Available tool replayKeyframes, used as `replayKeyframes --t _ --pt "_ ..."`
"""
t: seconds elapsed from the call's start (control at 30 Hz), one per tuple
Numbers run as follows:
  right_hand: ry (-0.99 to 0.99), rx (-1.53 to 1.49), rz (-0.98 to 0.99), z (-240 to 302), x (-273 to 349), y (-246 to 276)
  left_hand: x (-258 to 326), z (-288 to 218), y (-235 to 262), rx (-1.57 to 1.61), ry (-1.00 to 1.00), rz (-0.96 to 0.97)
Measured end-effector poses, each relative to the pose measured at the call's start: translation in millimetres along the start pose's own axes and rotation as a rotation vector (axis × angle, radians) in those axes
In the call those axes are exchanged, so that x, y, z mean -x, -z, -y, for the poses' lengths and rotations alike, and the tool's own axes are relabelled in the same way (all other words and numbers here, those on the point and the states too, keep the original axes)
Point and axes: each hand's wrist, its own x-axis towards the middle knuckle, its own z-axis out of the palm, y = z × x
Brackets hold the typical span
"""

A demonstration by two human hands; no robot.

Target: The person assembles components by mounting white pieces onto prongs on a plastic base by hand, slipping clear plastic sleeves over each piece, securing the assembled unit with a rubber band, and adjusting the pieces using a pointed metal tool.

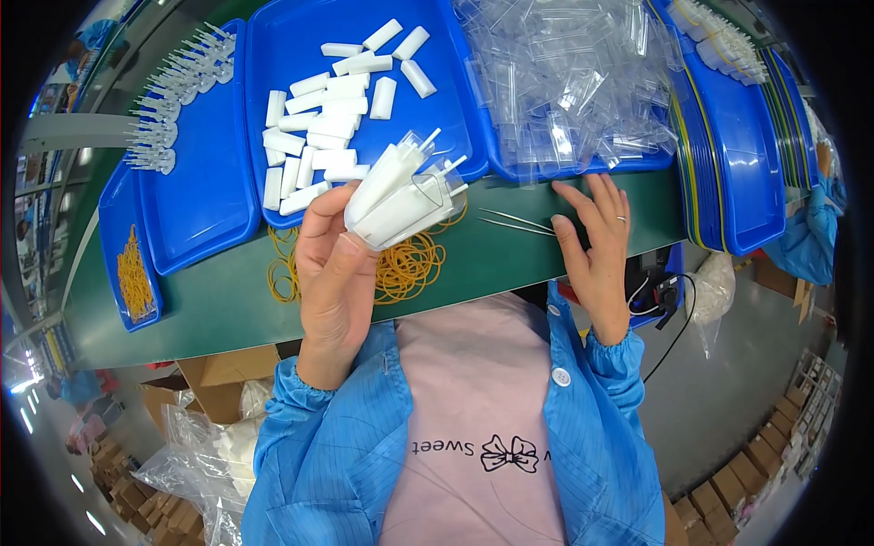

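Note:
My left hand (335,264) is raised over the front of the bench, its fingers closed on a bundle of clear plastic cases with white inserts (401,202). Thin white tubes stick out of the bundle's far end. My right hand (596,238) lies on the green bench top with fingers spread, holding nothing. A pair of metal tweezers (517,221) rests just left of that hand. Yellow rubber bands (414,268) lie in a loose heap beneath and beside my left hand.
White blocks (341,105) fill part of a blue tray (455,91). Clear plastic cases (574,82) pile up in the tray to its right. White-tubed clear pieces (157,136) line another blue tray (196,205). A small tray holds yellow pieces (135,282); stacked trays (742,159) stand right.

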Motion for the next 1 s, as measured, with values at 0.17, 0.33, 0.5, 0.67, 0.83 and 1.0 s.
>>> replayKeyframes --t 0.17,0.33,0.5,0.67,0.83,1.0 --pt "-0.005 -0.2 0.045 0 -2 4 1 0 0 -0.014 0.013 -0.015" --pt "-0.136 -0.293 -0.039 4 -6 3 1 0 -2 -0.025 0.026 0.009" --pt "-0.023 -0.001 -0.029 5 -9 -2 3 0 0 -0.019 0.021 0.021" --pt "0.048 -0.122 -0.028 0 -1 7 5 -1 1 -0.029 0.051 0.054" --pt "-0.064 -0.413 -0.044 14 3 30 6 -1 -8 0.047 0.069 0.095" --pt "-0.136 -0.956 -0.024 32 3 58 11 0 -11 -0.111 -0.041 0.232"
